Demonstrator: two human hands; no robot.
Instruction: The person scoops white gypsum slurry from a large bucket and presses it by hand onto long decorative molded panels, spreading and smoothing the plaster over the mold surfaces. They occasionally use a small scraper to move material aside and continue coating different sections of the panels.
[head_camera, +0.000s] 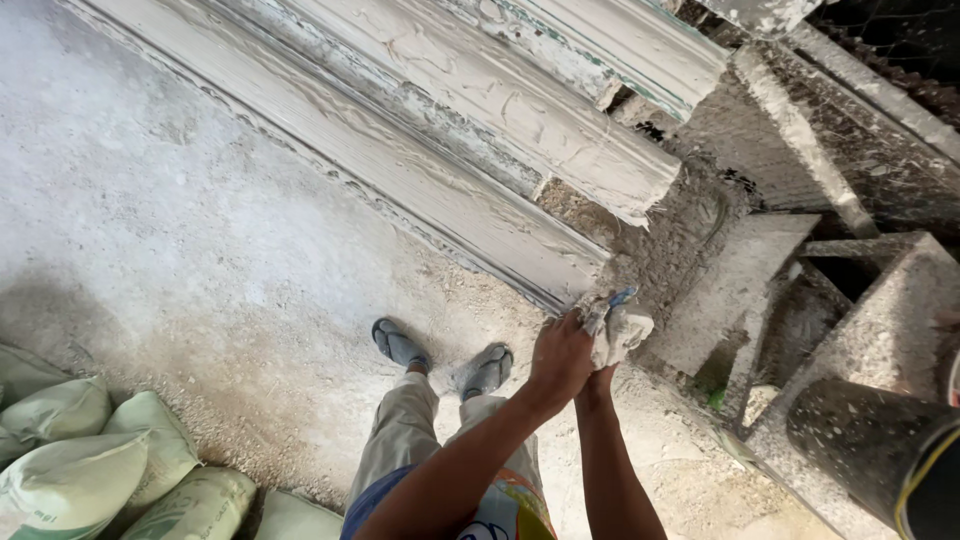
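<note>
Seen from above, the left hand (560, 358) and half-hidden right hand (600, 375) close together around a crumpled whitish rag (618, 330) by the plastered moulding end (560, 262); it looks soft, light, best gripped bunched.

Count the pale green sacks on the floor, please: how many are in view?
5, all at bottom left: sack one, sack two, sack three, sack four, sack five. A sixth may lie partly hidden by the leg.

- Moulded cornice (520, 120): white plaster, matt, scratched and flaking.
- Floor (180, 220): rough, dusty concrete.
- Rag (615, 330): crumpled white cloth, plaster-soiled.
- Sacks (90, 460): woven plastic, slightly glossy.
</note>
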